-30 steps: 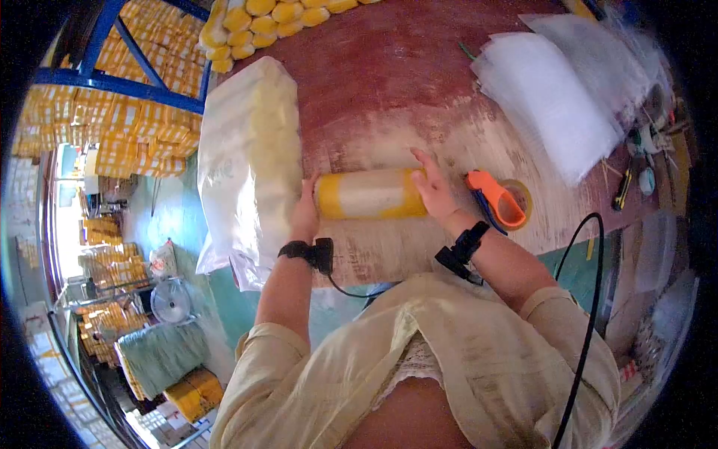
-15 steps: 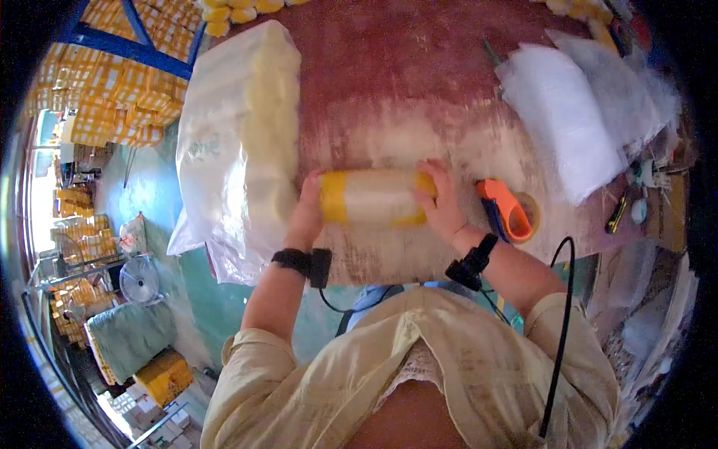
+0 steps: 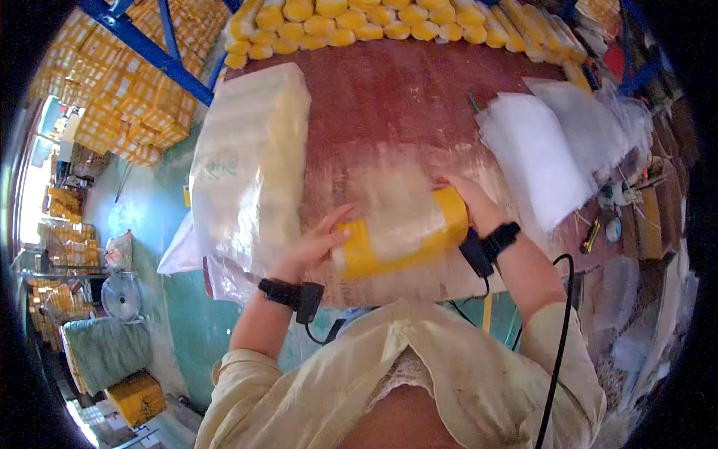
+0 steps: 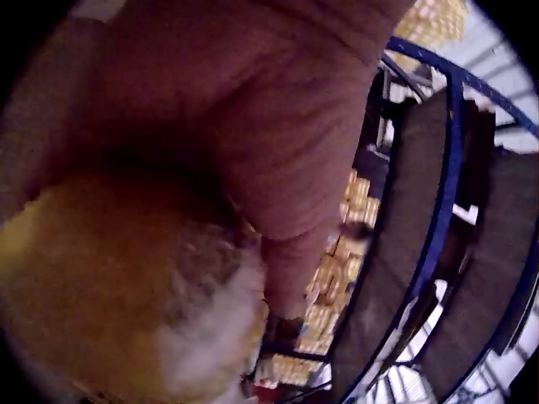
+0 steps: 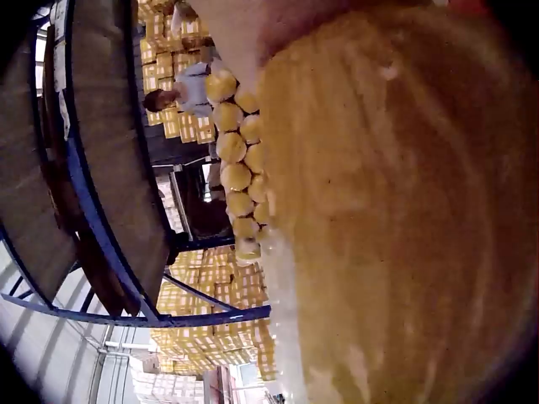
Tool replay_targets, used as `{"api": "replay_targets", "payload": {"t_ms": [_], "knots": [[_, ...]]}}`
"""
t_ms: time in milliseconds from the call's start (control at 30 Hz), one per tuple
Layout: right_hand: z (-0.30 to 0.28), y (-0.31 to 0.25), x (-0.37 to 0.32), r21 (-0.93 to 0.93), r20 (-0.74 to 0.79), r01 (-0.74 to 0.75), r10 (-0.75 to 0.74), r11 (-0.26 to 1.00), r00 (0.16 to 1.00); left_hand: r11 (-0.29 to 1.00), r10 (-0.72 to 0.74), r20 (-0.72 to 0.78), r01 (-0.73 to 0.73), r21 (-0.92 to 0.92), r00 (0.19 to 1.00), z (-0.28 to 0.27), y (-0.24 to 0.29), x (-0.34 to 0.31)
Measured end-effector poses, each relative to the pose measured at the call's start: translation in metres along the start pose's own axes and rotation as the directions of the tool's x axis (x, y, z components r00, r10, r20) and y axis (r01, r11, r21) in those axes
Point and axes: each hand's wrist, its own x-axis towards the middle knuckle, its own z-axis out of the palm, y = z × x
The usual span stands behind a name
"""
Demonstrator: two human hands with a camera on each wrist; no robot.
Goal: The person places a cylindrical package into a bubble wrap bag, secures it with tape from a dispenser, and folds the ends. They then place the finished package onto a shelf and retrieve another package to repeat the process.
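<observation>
A roll [image 3: 404, 232] wrapped in yellow tape at both ends, with a whitish middle, slants over the wooden table [image 3: 359, 97] near its front edge. Its right end sits farther from my body than its left. My left hand [image 3: 308, 247] grips the left end, thumb along the upper side; the left wrist view shows the palm close over the taped roll end [image 4: 109, 286]. With my right hand [image 3: 479, 206] I hold the other end, fingers over the far side. Yellow tape on the roll [image 5: 396, 202] fills much of the right wrist view.
A clear plastic bag [image 3: 254, 172] packed with pale rolls lies at the left. Yellow-ended rolls [image 3: 359, 30] are stacked along the back. White plastic sheets [image 3: 535, 161] and a yellow-and-black cutter [image 3: 591, 236] lie at the right. A cable [image 3: 557, 367] hangs by my right arm.
The roll has gone from level across the table to slanted, its left end nearer my body, both hands moving with it. The orange tape dispenser at the right is now hidden.
</observation>
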Motion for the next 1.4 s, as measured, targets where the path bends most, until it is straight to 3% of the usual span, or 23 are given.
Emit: {"api": "replay_targets", "payload": {"t_ms": [67, 167, 233, 267, 367, 400, 467, 600, 633, 700, 767, 833, 900, 967, 1033, 1133, 1233, 1333, 1400], "knots": [[-0.002, -0.008, -0.002, -0.037, 0.031, -0.02, 0.022, 0.999, 0.999, 0.993, -0.106, 0.005, 0.105, 0.061, 0.994, 0.009, 0.0, 0.009], [-0.004, -0.014, 0.001, -0.198, 0.086, -0.098, 0.117, 0.975, 0.989, 0.888, -0.268, 0.013, 0.253, -0.384, 0.963, -0.002, -0.014, 0.01], [0.0, -0.022, -0.028, -0.388, 0.152, -0.097, 0.168, 0.916, 0.974, 0.871, -0.176, -0.044, 0.135, -0.472, 0.983, -0.011, -0.026, 0.009], [-0.003, -0.017, -0.032, -0.353, 0.171, -0.05, 0.117, 0.934, 0.978, 0.851, -0.137, -0.078, 0.077, -0.519, 0.987, -0.016, -0.03, 0.007], [-0.007, -0.018, -0.036, -0.263, 0.16, -0.226, 0.274, 0.938, 0.948, 0.808, -0.085, 0.189, 0.178, -0.561, 0.978, -0.034, -0.015, 0.013], [-0.008, -0.016, -0.04, -0.22, 0.164, -0.203, 0.241, 0.954, 0.956, 0.787, -0.104, 0.119, 0.154, -0.597, 0.988, -0.032, -0.007, 0.014], [-0.008, -0.007, -0.054, -0.138, 0.169, -0.145, 0.168, 0.98, 0.971, 0.876, -0.001, 0.171, 0.084, -0.475, 0.985, -0.029, 0.006, 0.013], [-0.044, 0.046, -0.04, 0.337, 0.257, -0.116, 0.027, 0.935, 0.966, 0.96, 0.174, 0.214, -0.118, -0.254, 0.961, 0.032, 0.059, -0.01], [-0.041, 0.05, -0.045, 0.423, 0.272, -0.139, 0.02, 0.896, 0.962, 0.966, 0.203, 0.28, -0.144, -0.217, 0.938, 0.038, 0.059, -0.007], [-0.029, 0.063, -0.049, 0.448, 0.177, -0.032, -0.054, 0.893, 0.983, 0.972, 0.234, 0.426, -0.196, -0.132, 0.874, 0.049, 0.062, 0.003], [-0.03, 0.091, -0.039, 0.516, 0.065, 0.106, -0.162, 0.85, 0.985, 0.892, 0.418, 0.386, -0.452, -0.003, 0.822, 0.053, 0.046, 0.023], [-0.019, 0.095, -0.042, 0.412, 0.127, 0.132, -0.201, 0.902, 0.971, 0.717, 0.587, 0.368, -0.674, 0.177, 0.721, 0.053, 0.041, 0.038], [-0.005, 0.084, -0.051, 0.488, 0.422, -0.168, -0.063, 0.857, 0.904, 0.722, 0.687, 0.077, -0.691, 0.042, 0.722, 0.071, 0.041, 0.048], [0.019, 0.074, -0.059, 0.511, 0.386, -0.18, -0.038, 0.84, 0.922, 0.727, 0.624, -0.16, -0.643, -0.24, 0.765, 0.071, 0.043, 0.054], [0.043, 0.062, -0.069, 0.484, 0.308, -0.138, -0.021, 0.864, 0.951, 0.616, 0.412, -0.25, -0.469, -0.633, 0.877, 0.051, 0.041, 0.067], [0.07, 0.047, -0.08, 0.349, 0.152, -0.066, 0.013, 0.935, 0.988, 0.615, 0.308, -0.365, -0.477, -0.628, 0.879, 0.046, 0.064, 0.057], [0.09, 0.042, -0.08, 0.205, 0.0, -0.057, 0.058, 0.977, 0.998, 0.559, 0.383, -0.361, -0.524, -0.643, 0.85, 0.033, 0.056, 0.068], [0.109, 0.037, -0.083, 0.228, -0.082, -0.087, 0.108, 0.97, 0.991, 0.63, 0.345, -0.318, -0.469, -0.619, 0.883, 0.023, 0.049, 0.076], [0.081, 0.047, -0.073, 0.169, 0.26, -0.273, 0.224, 0.947, 0.939, 0.718, 0.317, -0.271, -0.417, -0.557, 0.909, 0.022, 0.043, 0.081]]}}
